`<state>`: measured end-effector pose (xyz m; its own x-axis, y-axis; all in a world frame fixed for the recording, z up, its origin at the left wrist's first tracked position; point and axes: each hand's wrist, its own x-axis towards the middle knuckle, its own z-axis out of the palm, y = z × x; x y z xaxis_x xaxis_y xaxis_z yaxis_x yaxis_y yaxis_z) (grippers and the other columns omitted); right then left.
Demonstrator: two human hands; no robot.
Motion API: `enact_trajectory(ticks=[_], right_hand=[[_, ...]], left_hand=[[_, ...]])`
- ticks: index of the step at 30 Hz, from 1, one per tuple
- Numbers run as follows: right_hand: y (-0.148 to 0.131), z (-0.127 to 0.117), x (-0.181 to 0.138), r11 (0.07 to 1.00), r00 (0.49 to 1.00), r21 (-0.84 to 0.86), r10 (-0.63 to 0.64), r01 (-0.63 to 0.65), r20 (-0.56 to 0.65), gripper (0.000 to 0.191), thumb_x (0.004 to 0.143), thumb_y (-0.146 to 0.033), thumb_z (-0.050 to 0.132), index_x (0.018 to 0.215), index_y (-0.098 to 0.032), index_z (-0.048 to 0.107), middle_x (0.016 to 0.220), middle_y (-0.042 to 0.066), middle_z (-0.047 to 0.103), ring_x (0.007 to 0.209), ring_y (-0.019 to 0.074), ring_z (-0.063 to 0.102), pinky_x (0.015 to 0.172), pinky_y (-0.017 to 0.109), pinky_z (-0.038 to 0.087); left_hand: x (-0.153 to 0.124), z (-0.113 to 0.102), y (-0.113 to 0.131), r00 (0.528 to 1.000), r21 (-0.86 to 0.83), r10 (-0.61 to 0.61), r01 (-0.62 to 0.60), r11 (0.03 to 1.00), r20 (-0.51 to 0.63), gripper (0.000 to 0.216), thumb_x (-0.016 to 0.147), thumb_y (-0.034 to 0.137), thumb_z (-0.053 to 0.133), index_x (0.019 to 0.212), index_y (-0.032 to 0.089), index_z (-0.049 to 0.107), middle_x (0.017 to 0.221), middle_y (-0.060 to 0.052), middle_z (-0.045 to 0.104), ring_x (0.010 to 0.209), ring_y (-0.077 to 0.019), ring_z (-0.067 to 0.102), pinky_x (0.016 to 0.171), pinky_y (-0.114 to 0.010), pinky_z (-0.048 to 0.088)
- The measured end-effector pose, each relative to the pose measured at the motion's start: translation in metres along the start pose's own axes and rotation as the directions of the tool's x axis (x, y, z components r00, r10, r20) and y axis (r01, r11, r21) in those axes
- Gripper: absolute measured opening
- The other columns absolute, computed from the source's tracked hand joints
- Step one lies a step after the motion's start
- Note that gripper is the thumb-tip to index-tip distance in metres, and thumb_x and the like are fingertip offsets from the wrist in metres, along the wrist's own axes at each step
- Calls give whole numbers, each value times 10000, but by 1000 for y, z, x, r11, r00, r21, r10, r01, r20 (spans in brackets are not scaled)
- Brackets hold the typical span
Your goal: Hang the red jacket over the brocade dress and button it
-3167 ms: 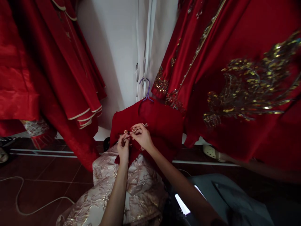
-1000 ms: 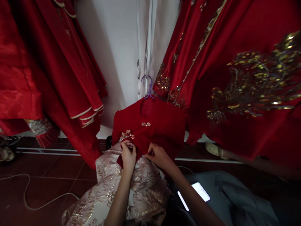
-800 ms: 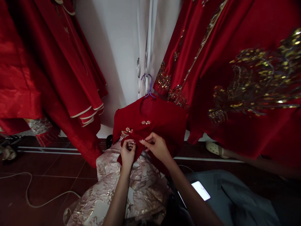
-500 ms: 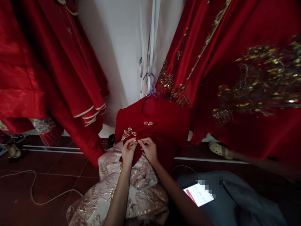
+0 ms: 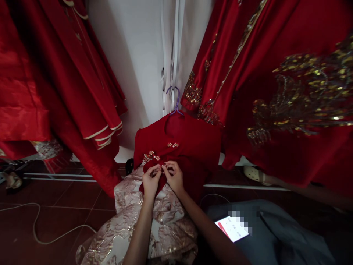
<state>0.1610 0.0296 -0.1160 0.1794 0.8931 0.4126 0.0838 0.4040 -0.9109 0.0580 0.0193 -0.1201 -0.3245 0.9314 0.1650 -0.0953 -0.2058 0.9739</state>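
In front of me a red garment [image 5: 193, 138] hangs on a purple hanger [image 5: 176, 101]. Gold flower-shaped ornaments with pearls [image 5: 173, 145] decorate its front, and a second beaded flower ornament [image 5: 151, 156] sits lower, just above my fingers. My left hand [image 5: 151, 180] pinches a bit of the red cloth between thumb and fingertips. Right beside it, my right hand [image 5: 173, 177] pinches the same spot, the fingertips of both nearly touching. Any small piece between the fingertips is too tiny to make out. Pinkish-gold brocade fabric [image 5: 129, 221] lies beneath my forearms.
Red garments with pale trim [image 5: 96, 110] hang on the left, sequined red ones [image 5: 309, 95] on the right. A lit phone [image 5: 233, 228] rests on grey cloth at lower right. A cable [image 5: 38, 221] lies on the tiled floor; a person's foot in a yellow clog [image 5: 255, 175] is at right.
My hands stay at the same place on the red cloth, with only slight finger movement. The whole view has shifted a little.
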Motion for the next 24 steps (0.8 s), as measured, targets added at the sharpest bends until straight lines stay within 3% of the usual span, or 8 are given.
enact_trajectory(ticks=[10, 16, 21, 24], right_hand=[[1, 2, 3, 995, 997, -76, -69, 70, 19, 117, 795, -293, 550, 861, -198, 568, 846, 33, 594, 758, 129, 576, 610, 233, 520], [-2, 4, 6, 992, 995, -79, -94, 97, 44, 118, 772, -254, 536, 874, -198, 555, 854, 32, 563, 696, 116, 548, 542, 208, 483], [-2, -3, -1, 972, 974, -168, -187, 165, -128, 80, 752, -197, 530, 829, -190, 513, 794, 1, 490, 544, 74, 419, 503, 205, 395], [0, -4, -4, 979, 981, -155, -153, 134, -117, 65, 767, -202, 519, 818, -196, 479, 654, -43, 437, 491, 75, 372, 468, 199, 343]], left_hand=[[1, -3, 9, 986, 207, 166, -168, 964, 28, 195, 670, 263, 665, 831, 163, 711, 836, -65, 696, 723, -162, 653, 704, -279, 531], [5, -2, 3, 990, 191, 141, -142, 971, 18, 196, 666, 238, 643, 843, 156, 655, 815, -53, 669, 691, -143, 630, 680, -272, 518], [4, 1, -3, 971, 101, 197, -185, 978, -137, 304, 646, 147, 598, 935, 175, 510, 898, -41, 579, 679, -96, 576, 590, -210, 493], [3, 1, -4, 975, 104, 195, -184, 977, -109, 256, 663, 155, 590, 904, 175, 504, 865, -35, 576, 690, -98, 575, 602, -209, 491]])
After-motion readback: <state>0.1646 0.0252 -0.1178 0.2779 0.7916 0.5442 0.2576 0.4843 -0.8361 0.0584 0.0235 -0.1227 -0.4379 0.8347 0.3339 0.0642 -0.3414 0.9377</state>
